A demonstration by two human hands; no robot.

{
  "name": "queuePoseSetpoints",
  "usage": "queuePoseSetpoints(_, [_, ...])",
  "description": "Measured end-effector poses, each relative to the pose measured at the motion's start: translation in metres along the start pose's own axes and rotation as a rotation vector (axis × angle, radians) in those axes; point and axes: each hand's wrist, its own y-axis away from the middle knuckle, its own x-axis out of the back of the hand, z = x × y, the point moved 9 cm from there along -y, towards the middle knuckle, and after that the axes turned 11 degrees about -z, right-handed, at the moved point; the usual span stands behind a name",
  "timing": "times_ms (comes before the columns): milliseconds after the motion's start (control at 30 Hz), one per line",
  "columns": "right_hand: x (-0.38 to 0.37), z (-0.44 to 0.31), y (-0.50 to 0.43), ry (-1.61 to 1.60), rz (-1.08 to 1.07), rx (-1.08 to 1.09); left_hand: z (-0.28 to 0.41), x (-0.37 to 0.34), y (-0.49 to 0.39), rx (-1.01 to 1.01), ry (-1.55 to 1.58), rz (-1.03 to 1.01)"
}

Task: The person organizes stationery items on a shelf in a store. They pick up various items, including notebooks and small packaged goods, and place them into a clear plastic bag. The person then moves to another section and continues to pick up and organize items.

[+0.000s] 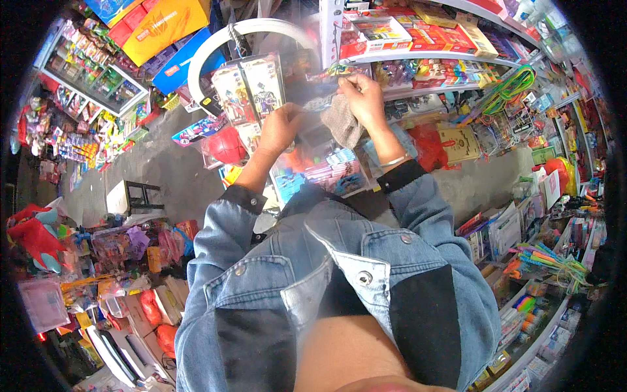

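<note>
My right hand (363, 102) pinches a small colourful packet (333, 72) at its fingertips. A beige-grey cloth (342, 121) hangs down from the same hand. My left hand (282, 128) grips the left end of a clear plastic wrapper (317, 104) that stretches across to my right hand. What my left fingertips press on is partly hidden by the hand itself. Just left of my left hand hang carded toy figures (247, 90) in clear packaging. Below both hands sits a clear-covered box of pink and blue packets (328, 171).
A white ring-shaped frame (198, 54) curves around the hanging toys. Shelves of boxed goods (416, 39) stand ahead on the right. A red ball (224, 145) lies at left, near a small stool (132, 197) on the grey floor. Crowded shelves (519, 323) flank me.
</note>
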Motion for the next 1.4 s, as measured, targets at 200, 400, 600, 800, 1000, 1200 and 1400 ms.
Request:
queuePoseSetpoints(200, [-0.012, 0.046, -0.018, 0.204, -0.118, -0.072, -0.016, -0.006, 0.005, 0.006, 0.014, 0.013])
queuePoseSetpoints(400, [-0.022, 0.061, -0.023, 0.167, -0.188, -0.087, -0.041, -0.006, 0.043, 0.113, 0.143, 0.082])
queuePoseSetpoints(600, [-0.023, 0.059, -0.021, 0.101, -0.221, -0.115, -0.071, -0.032, 0.073, 0.155, 0.175, -0.048])
queuePoseSetpoints(800, [-0.022, 0.062, -0.021, 0.090, -0.234, -0.082, -0.090, -0.053, 0.087, 0.197, 0.225, -0.145])
queuePoseSetpoints(1000, [0.010, 0.065, 0.006, -0.168, -0.014, 0.001, -0.083, -0.059, 0.081, 0.104, 0.315, -0.058])
queuePoseSetpoints(1200, [0.020, 0.167, 0.079, -1.060, 0.204, -0.478, -0.087, -0.092, 0.055, 0.283, 0.445, -0.213])
queuePoseSetpoints(1400, [0.031, 0.187, 0.091, -1.244, 0.136, -0.499, -0.096, -0.127, 0.039, 0.390, 0.792, -0.125])
